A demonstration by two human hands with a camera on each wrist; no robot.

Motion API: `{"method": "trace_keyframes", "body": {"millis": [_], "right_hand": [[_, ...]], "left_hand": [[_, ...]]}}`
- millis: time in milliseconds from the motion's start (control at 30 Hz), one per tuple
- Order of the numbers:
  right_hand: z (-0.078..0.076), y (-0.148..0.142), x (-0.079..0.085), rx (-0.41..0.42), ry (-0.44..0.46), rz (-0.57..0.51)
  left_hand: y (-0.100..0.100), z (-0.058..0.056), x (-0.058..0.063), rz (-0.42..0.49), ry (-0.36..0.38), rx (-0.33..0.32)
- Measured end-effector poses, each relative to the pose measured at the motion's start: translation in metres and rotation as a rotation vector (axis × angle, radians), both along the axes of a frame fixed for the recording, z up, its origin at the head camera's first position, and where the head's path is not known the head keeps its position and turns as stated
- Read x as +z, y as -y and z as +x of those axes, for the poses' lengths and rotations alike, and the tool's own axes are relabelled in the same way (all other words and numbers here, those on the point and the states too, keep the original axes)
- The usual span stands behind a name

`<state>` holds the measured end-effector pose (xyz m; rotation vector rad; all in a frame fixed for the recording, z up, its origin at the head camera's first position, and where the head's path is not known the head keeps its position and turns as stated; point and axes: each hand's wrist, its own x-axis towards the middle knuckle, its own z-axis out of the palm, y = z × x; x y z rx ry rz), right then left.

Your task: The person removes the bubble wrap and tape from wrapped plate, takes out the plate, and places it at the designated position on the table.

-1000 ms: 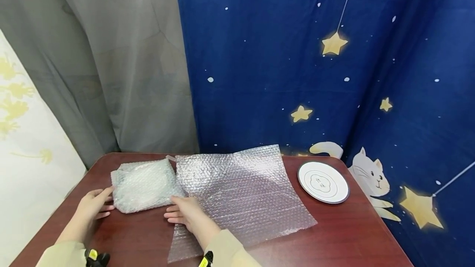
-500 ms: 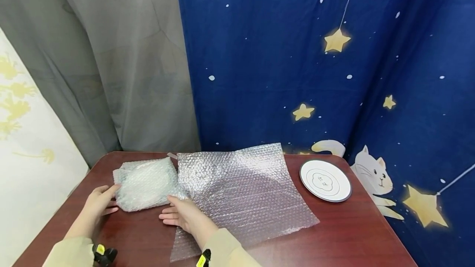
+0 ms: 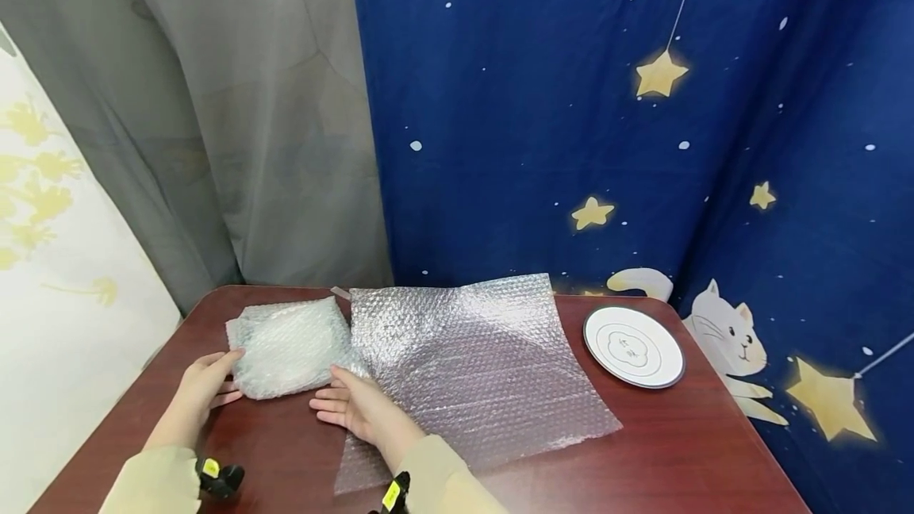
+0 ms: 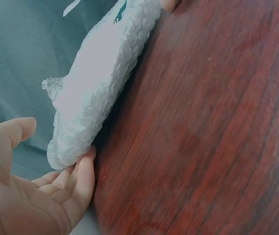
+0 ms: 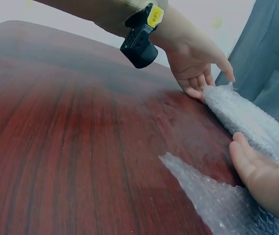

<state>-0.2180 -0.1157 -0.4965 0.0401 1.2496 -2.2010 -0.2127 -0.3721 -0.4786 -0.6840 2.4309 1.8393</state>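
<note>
A flat packet of bubble wrap (image 3: 289,346) with something whitish inside lies at the left of the table. My left hand (image 3: 202,389) is at its left side. In the left wrist view, that hand's fingertips (image 4: 86,164) meet the packet's near lower end, while the thumb stands apart from it. My right hand (image 3: 357,405) is by the packet's front right corner, fingers extended and palm facing it. Part of the right forearm overlaps a large loose sheet of bubble wrap (image 3: 471,371) spread beside the packet.
A white plate (image 3: 634,346) with a dark rim lies at the table's right. Grey and blue star-patterned curtains (image 3: 500,117) hang behind the dark red table (image 3: 643,458). The sheet's back edge reaches the table's far edge.
The head view has shifted slightly. My left hand has edged right toward the packet, and my right hand has moved slightly closer to its corner. Packet, sheet and plate keep their places.
</note>
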Motion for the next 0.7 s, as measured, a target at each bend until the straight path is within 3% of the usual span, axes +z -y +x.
{"method": "trace_keyframes", "body": {"millis": [200, 700], "right_hand": [[-0.0017, -0.0034, -0.0037, 0.038, -0.023, -0.011], [-0.0051, -0.0006, -0.0039, 0.099, -0.060, -0.021]], "left_hand": [[-0.0038, 0.0041, -0.0038, -0.008, 0.012, 0.040], [-0.0025, 0.0085, -0.0035, 0.031, -0.015, 0.032]]}}
